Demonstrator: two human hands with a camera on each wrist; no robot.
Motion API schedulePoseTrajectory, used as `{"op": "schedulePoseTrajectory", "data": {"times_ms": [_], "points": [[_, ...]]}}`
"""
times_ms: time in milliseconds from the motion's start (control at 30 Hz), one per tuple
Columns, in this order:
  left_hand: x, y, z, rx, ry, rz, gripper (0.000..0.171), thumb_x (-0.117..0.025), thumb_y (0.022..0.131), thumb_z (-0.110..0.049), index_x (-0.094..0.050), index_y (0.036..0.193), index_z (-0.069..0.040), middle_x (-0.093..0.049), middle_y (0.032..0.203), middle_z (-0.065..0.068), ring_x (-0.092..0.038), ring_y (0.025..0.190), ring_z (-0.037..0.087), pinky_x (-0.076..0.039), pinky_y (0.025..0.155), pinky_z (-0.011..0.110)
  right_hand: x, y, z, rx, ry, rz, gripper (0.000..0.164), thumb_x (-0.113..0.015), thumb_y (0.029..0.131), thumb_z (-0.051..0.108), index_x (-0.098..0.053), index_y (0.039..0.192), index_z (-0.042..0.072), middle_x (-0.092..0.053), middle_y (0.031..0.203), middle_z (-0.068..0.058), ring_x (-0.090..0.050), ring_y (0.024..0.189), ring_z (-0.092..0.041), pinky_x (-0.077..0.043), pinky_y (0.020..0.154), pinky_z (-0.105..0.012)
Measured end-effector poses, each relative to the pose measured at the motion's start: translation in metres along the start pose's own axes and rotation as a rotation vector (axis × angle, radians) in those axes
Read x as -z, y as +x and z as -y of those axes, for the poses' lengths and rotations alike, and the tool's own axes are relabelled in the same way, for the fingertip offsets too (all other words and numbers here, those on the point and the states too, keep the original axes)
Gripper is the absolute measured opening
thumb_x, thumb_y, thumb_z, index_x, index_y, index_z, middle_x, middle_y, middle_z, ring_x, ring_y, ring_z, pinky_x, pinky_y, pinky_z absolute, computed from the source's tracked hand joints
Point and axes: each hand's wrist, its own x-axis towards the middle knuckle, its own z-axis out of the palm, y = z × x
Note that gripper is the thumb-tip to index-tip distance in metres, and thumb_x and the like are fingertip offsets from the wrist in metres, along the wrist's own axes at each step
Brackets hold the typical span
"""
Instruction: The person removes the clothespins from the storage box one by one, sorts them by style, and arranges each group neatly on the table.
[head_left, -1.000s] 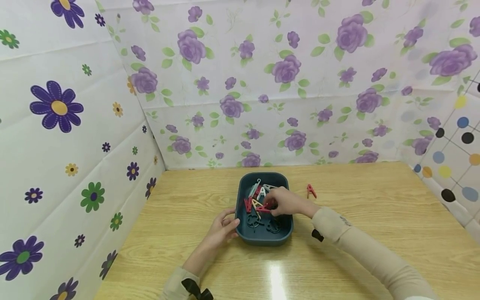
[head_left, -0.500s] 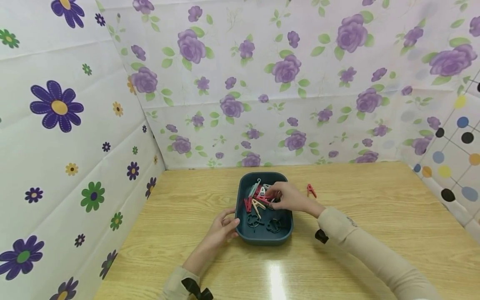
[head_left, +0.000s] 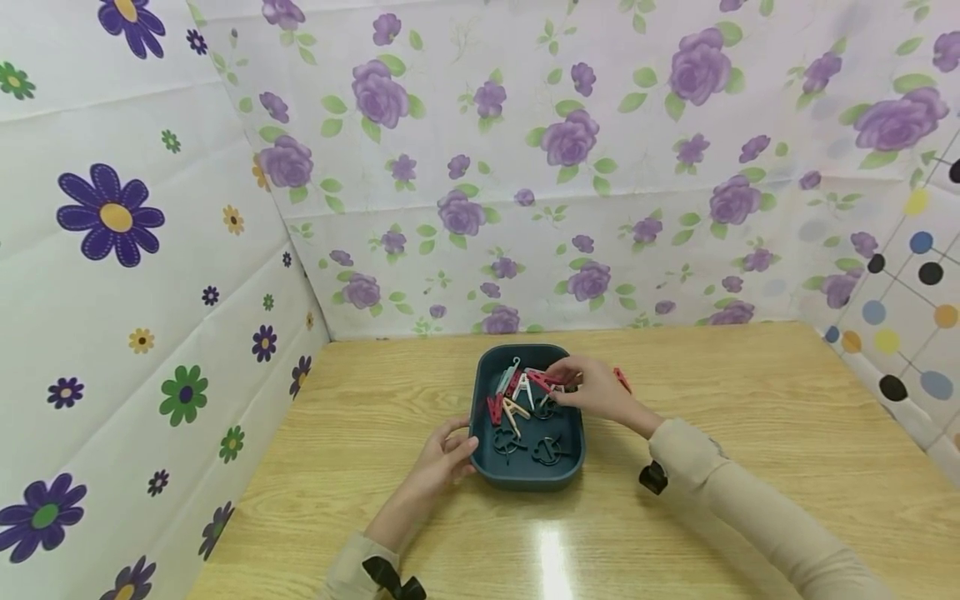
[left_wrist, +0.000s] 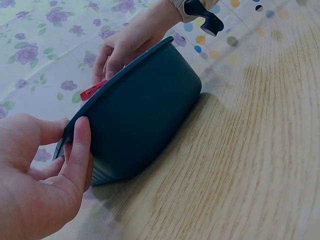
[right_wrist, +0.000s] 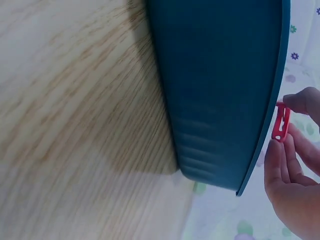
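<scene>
My left hand point(head_left: 442, 457) grips the left rim of a dark blue-green plastic basin point(head_left: 528, 482); in the left wrist view its thumb and fingers pinch the wall. Over the basin's far right part, my right hand point(head_left: 600, 393) pinches a red clothespin point(right_wrist: 281, 122) between thumb and fingertips, at rim height in the right wrist view. Inside the basin lie a white clothespin point(head_left: 522, 388), a cream clothespin point(head_left: 513, 411), a red clothespin point(head_left: 495, 408) and a pale blue-grey clip with a hook point(head_left: 507, 377). Dark ring-shaped clips point(head_left: 549, 451) lie nearer the front.
Another red clothespin point(head_left: 622, 380) lies on the wooden table point(head_left: 720, 375) right of the basin, partly behind my right hand. A flowered cloth wall point(head_left: 465, 275) stands behind the table, with patterned cloth at both sides.
My right hand has drawn back toward the basin's far right side, carrying the red clothespin up and rightward. A dark ring clip beneath it now shows. My left hand keeps its place.
</scene>
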Motion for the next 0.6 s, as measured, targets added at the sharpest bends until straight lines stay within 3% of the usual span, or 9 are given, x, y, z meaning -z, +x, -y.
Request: {"op": "schedulePoseTrajectory", "data": {"times_ms": [233,600], "points": [[0.0,-0.001,-0.001,0.0,0.0,0.002,0.052,-0.057,0.098,-0.011,-0.035,0.144,-0.002,-0.065,0.103,0.008,-0.062,0.08,0.011,-0.053,0.07,0.02,0.008,-0.007,-0.009,-0.108,0.026,-0.081,0.026,-0.075,0.083,0.015,-0.069,0.108,0.012,-0.07,0.098,-0.006,-0.065,0.089,-0.021,-0.055,0.077,-0.03],[0.002,-0.001,0.003,-0.018,-0.021,0.016,0.057,-0.06,0.096,-0.016,-0.034,0.144,-0.002,-0.064,0.108,0.011,-0.062,0.083,0.012,-0.054,0.07,0.021,0.019,-0.018,-0.026,-0.156,0.036,-0.176,0.027,-0.075,0.084,0.018,-0.069,0.109,0.011,-0.071,0.097,-0.008,-0.065,0.084,-0.016,-0.054,0.072,-0.023]]}}
